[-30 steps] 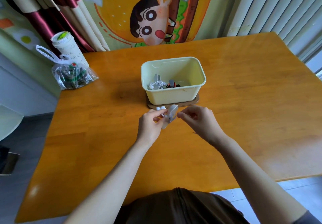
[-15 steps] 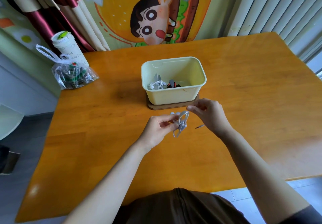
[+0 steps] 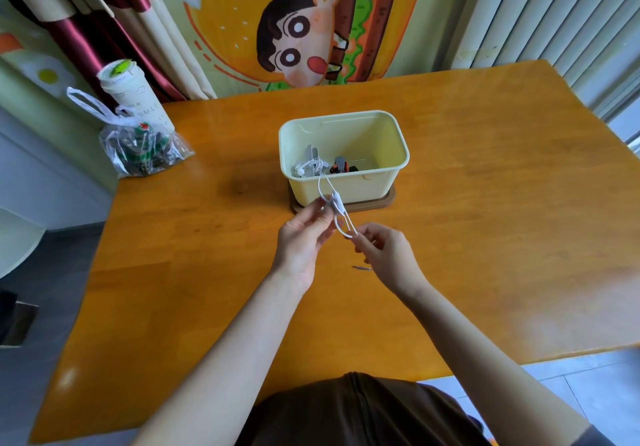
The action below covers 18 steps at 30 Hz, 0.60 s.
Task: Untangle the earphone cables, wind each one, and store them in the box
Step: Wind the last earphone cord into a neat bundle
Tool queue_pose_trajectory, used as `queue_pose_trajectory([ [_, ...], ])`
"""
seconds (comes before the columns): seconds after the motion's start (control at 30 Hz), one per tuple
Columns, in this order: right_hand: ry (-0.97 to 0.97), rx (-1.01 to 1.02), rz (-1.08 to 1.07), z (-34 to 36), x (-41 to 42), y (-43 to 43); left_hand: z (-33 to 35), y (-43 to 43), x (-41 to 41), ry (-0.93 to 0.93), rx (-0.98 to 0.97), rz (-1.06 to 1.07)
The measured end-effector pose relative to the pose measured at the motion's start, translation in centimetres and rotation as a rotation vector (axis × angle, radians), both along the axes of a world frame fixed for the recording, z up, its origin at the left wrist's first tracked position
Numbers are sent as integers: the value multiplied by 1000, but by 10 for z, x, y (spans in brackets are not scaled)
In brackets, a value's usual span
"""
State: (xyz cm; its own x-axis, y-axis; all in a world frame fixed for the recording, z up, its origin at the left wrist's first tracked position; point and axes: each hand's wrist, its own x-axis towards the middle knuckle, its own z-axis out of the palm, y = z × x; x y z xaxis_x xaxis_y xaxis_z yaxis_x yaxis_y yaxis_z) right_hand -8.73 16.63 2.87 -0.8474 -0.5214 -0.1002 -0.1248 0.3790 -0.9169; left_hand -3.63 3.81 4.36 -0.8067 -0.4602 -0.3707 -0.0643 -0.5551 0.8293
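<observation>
A white earphone cable (image 3: 341, 215) is stretched in long loops between my two hands, just in front of the box. My left hand (image 3: 302, 237) pinches the loops near the inline remote. My right hand (image 3: 386, 251) pinches the lower end of the loops. The cable's metal plug (image 3: 361, 267) hangs below my right hand. The pale yellow box (image 3: 381, 140) stands on a brown base in the middle of the table. Inside it lie a wound white earphone (image 3: 310, 165) and a black and orange one (image 3: 341, 166).
The wooden table (image 3: 485, 203) stretches wide on both sides of the box. At its back left corner sit a clear plastic bag (image 3: 145, 147) of dark items and a white cup (image 3: 130, 99). A curtain and a cartoon wall hanging stand behind.
The cable was a short bunch between my hands; now it is drawn out into longer loops. My left hand has risen toward the box and my right hand has dropped nearer to me.
</observation>
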Motion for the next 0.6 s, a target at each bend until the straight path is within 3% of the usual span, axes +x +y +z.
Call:
queue_pose_trajectory([
  [0.27,83,110,26,4,6,4,-5,0,-3,-139,-99,112],
  [0.6,295,190,98,16,-2,5,-18,-5,4,-190,-991,-15],
])
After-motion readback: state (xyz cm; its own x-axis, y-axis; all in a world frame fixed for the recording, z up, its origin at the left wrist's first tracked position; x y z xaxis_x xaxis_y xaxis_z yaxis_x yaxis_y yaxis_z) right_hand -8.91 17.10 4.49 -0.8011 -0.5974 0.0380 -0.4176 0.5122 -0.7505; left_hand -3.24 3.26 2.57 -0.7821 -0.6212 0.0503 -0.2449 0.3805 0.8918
